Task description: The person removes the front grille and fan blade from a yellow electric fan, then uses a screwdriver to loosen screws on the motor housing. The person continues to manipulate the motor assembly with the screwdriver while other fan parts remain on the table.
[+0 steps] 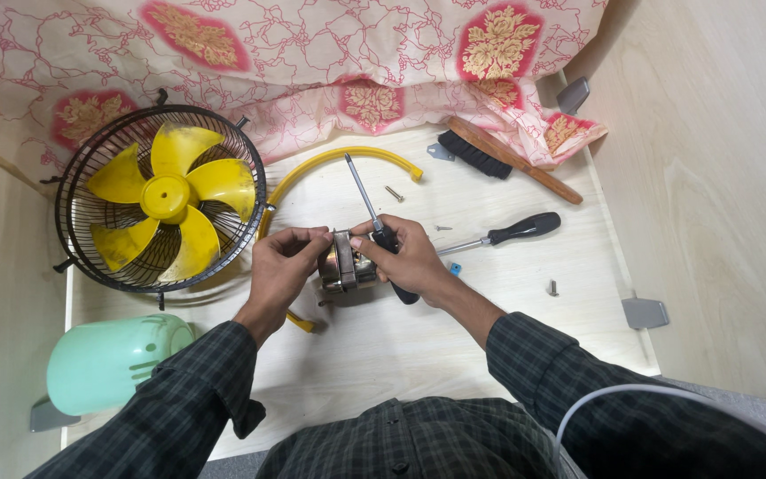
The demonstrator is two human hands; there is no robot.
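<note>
Hands [347, 262] on motor [345, 263] (fan cage [77, 222], brush [498, 158], screwdriver [511, 234] nearby)

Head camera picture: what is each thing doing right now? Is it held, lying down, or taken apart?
Left hand: grip closed on the fan motor.
Right hand: grip closed on a screwdriver, also touching the motor.
Fan motor: held between both hands, out of its housing.
Held screwdriver: shaft pointing away from the person.
Second screwdriver: lying flat, untouched.
Fan blade: sitting in the black grille.
Brush: lying flat.
Green housing: lying loose.
</note>
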